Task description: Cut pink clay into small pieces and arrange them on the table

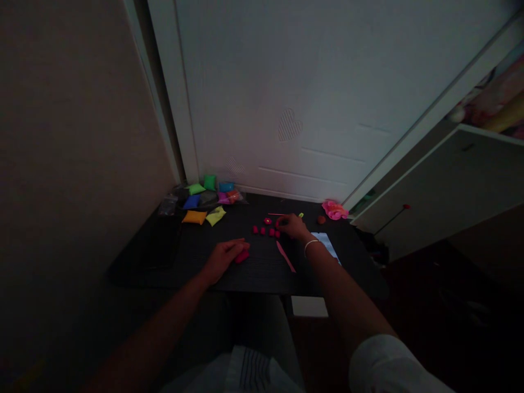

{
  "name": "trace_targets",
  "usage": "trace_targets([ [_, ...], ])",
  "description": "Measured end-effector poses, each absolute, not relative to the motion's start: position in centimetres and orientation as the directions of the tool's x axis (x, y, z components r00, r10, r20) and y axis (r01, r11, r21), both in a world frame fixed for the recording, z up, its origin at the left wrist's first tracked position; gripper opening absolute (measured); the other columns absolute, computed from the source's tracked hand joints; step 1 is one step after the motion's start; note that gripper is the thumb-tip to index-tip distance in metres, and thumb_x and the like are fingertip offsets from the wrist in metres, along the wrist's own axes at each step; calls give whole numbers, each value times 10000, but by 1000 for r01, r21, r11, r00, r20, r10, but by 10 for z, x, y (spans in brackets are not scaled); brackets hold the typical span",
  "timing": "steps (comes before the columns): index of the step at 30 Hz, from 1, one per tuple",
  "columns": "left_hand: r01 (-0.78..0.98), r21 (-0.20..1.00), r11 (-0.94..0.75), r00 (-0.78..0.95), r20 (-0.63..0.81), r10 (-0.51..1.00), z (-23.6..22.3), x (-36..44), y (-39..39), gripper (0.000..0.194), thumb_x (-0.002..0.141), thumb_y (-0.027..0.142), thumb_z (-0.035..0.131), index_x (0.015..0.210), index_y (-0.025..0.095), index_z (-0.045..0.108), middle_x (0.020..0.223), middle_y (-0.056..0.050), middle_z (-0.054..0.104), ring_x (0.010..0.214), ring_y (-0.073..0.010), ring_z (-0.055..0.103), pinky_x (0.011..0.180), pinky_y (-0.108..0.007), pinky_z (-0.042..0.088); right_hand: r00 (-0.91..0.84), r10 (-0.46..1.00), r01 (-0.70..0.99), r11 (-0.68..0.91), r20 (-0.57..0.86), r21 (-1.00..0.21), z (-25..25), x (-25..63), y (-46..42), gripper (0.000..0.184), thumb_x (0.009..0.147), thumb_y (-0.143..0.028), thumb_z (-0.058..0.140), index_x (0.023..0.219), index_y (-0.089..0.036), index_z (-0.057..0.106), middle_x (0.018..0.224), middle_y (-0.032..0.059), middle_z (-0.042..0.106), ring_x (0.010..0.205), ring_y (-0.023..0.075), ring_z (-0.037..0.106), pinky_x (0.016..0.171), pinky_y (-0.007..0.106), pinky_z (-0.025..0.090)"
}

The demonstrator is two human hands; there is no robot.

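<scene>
My left hand [223,259] is near the front of the dark table, its fingers curled over a red-pink lump of modelling clay [242,256]. Farther right, my right hand [293,226] reaches down with thumb and fingers pinched on a small red clay piece, mostly hidden by the fingertips. Close to those fingertips lie several small red clay pieces [262,231] in a loose row. Behind them sits a little red clay piece with a pale centre [267,221]. A pink plastic clay knife [285,256] lies between my hands, and a thin pink stick [275,214] lies behind the pieces.
Several coloured clay packets [194,217] and clear wrappers cover the back left. A dark flat tablet-like object [162,243] lies at the left. On the right are a brown ball [321,219], a pink crumpled flower-like thing [335,210] and a pale sheet [327,244]. A white panel [278,164] stands behind.
</scene>
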State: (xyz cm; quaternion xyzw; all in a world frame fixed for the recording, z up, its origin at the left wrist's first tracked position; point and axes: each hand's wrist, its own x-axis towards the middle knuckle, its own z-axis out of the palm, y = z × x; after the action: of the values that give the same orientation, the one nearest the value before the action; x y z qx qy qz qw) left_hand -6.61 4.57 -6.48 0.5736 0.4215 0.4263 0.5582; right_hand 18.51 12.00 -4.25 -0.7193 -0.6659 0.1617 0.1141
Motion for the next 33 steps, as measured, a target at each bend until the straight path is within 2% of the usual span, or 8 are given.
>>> trace_targets([
  [5,22,999,-23,279,16,960,-62,-66,45,296,723,404,556,817,161,695,978,-76,673,1112,-257,489,980,-401,304,8,993,907,-57,-118,-418,-41,188,125,252,633,-322,660,876,-255,674,837,-10,658,742,134,586,636,206,440],
  [9,36,999,-22,278,11,961,-62,-66,46,310,722,409,551,824,153,691,975,-79,674,1104,-256,495,977,-403,305,-15,990,890,-52,-142,-454,-45,189,131,223,714,-401,577,819,-239,687,726,-11,659,635,116,577,550,190,417],
  [17,34,999,-24,282,14,959,-63,-66,45,305,722,408,551,823,156,689,976,-75,674,1110,-248,490,980,-389,303,15,988,850,-95,-156,-518,-57,193,136,221,725,-378,567,790,-205,688,683,-7,657,537,93,548,443,165,372],
  [24,15,999,-32,275,27,961,-68,-66,47,283,731,393,548,800,158,689,960,-76,676,1099,-246,499,970,-391,317,-5,990,811,-77,-139,-580,-58,192,136,217,711,-309,593,884,-200,667,751,-15,675,627,93,586,522,161,418],
  [29,30,999,-43,283,33,959,-66,-67,47,285,731,393,545,816,162,688,964,-72,676,1099,-249,499,969,-397,317,1,990,816,-82,-140,-572,-53,187,132,187,725,-302,576,833,-190,680,733,-6,679,626,104,596,540,175,429],
  [33,26,999,-37,280,29,960,-66,-67,47,293,731,403,541,810,162,689,973,-75,674,1101,-247,499,968,-391,321,34,993,836,-88,-109,-541,-40,187,124,299,750,-359,546,987,-200,634,834,1,681,692,110,609,564,176,427],
])
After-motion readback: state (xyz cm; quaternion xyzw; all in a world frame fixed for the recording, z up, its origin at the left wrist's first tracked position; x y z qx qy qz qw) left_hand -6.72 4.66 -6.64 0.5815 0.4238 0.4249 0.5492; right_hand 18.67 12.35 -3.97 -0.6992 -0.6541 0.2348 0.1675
